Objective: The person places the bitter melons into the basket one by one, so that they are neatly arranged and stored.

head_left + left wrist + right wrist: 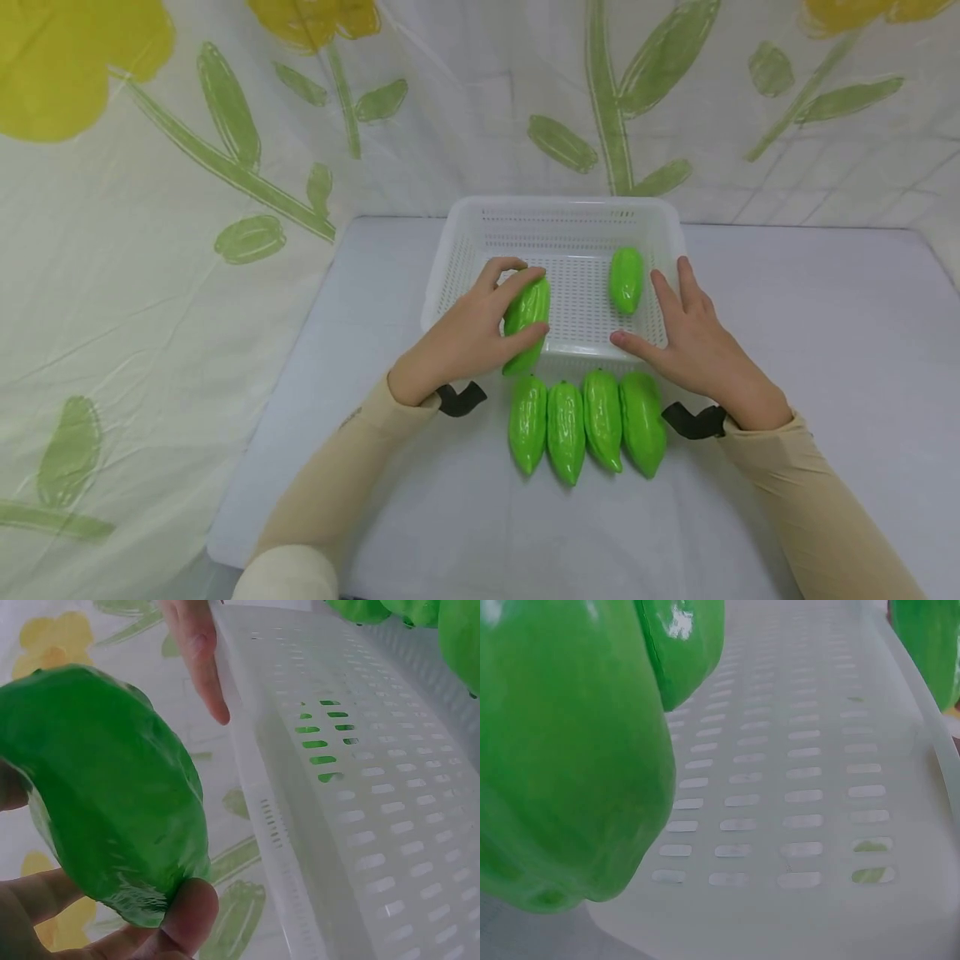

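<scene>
My left hand [476,321] grips a glossy green bitter gourd [529,321] over the front left of a white plastic basket [558,346]. In the left wrist view, fingers and thumb close around this gourd [112,787], outside the basket wall. My right hand [693,346] lies at the basket's right front corner, fingers spread and fairly straight along the rim, holding no gourd. Inside the basket, toward the right, lies another gourd [626,280]. Several more gourds [566,433] lie side by side on the table before the basket, pointed ends toward me.
The basket stands at the back of a white-covered table [810,333]. Behind it hangs a white cloth [465,108] printed with yellow flowers and green leaves. A black strap [461,400] shows at the left wrist and another black strap [693,421] at the right.
</scene>
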Tool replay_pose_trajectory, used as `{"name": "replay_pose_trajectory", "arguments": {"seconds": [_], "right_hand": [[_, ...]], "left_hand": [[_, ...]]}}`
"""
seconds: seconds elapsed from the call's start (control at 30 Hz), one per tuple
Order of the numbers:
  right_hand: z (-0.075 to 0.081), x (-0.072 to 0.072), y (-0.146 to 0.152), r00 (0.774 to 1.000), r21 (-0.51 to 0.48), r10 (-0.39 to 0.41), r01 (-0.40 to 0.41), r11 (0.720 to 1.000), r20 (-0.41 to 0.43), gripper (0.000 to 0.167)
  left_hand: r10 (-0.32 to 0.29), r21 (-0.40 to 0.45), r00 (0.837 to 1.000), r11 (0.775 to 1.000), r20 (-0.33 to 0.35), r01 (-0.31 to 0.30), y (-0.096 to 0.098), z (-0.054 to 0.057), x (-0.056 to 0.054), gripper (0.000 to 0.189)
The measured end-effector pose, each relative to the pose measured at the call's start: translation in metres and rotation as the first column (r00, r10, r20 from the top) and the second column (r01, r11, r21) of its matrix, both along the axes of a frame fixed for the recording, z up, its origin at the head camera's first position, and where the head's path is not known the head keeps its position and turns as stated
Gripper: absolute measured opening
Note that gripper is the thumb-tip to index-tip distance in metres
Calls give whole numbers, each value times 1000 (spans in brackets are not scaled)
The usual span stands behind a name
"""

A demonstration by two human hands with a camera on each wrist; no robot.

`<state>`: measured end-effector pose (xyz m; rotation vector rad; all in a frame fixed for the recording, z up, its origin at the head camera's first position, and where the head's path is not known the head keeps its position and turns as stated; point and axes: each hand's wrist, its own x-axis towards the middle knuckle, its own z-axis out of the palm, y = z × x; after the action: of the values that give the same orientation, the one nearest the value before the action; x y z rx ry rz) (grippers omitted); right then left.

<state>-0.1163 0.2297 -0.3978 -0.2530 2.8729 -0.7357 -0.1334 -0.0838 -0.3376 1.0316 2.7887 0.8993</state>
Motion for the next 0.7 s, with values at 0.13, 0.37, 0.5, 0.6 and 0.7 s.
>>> {"name": "replay_pose_trajectory", "arguments": {"seconds": [0.13,0.37,0.5,0.6,0.7], "right_hand": [[-1,0,0,1000,-2,0,0,1000,2,115],[-2,0,1,1000,-4,3,-3,1000,-4,115],[-1,0,1,1000,-5,2,-2,1000,-4,114],[-1,0,1,1000,-5,3,-3,1000,-5,114],[0,0,1,1000,-6,4,-4,1000,-1,114]], "left_hand": [[4,-12,1000,1000,2,-4,4,3,-7,65],[-3,-15,1000,1000,15,4,12,10,-21,66],[1,-21,1000,1000,23,0,17,13,-30,66],[9,-28,999,1000,31,-8,21,15,-37,67],[13,-31,999,999,36,-12,25,16,-43,66]]}}
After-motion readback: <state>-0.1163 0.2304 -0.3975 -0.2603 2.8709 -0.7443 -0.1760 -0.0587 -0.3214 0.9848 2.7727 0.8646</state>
